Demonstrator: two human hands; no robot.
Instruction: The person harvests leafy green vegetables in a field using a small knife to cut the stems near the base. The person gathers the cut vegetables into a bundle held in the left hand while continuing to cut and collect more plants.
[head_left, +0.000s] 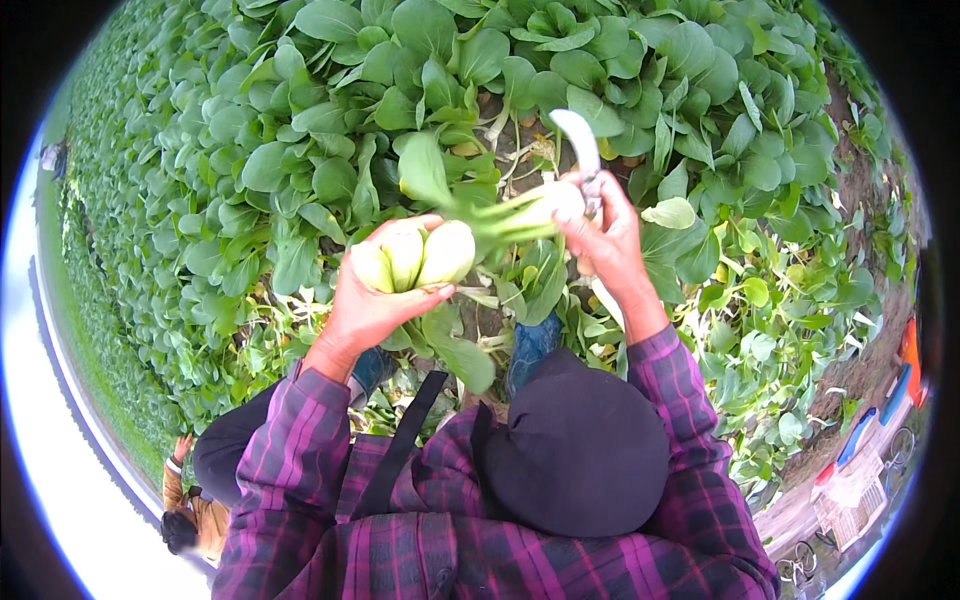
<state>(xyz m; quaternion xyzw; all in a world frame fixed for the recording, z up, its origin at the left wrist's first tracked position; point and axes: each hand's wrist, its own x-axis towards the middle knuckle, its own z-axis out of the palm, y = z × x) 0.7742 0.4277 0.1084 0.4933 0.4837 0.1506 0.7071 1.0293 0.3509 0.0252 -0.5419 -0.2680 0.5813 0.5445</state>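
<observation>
My left hand (360, 307) is wrapped around several pale green bok choy heads (405, 256), their rounded bases turned toward me. Another bok choy head (529, 210) is in my right hand (607, 236), its white base by the fingers and its blurred leaves pointing left. The same right hand also holds a knife with a curved blade (577, 136), the blade sticking up beyond the fingers. Its handle is mostly hidden by the hand. Below the hands, loose leaves (459, 352) hang over the soil between my blue shoes (534, 349).
Dense standing bok choy plants (480, 56) spread ahead and to the left. Trimmed leaves (750, 330) litter the ground at right. A person in a tan top (206, 521) is at lower left. Crates (851, 499) and bicycles (799, 562) stand at the far lower right.
</observation>
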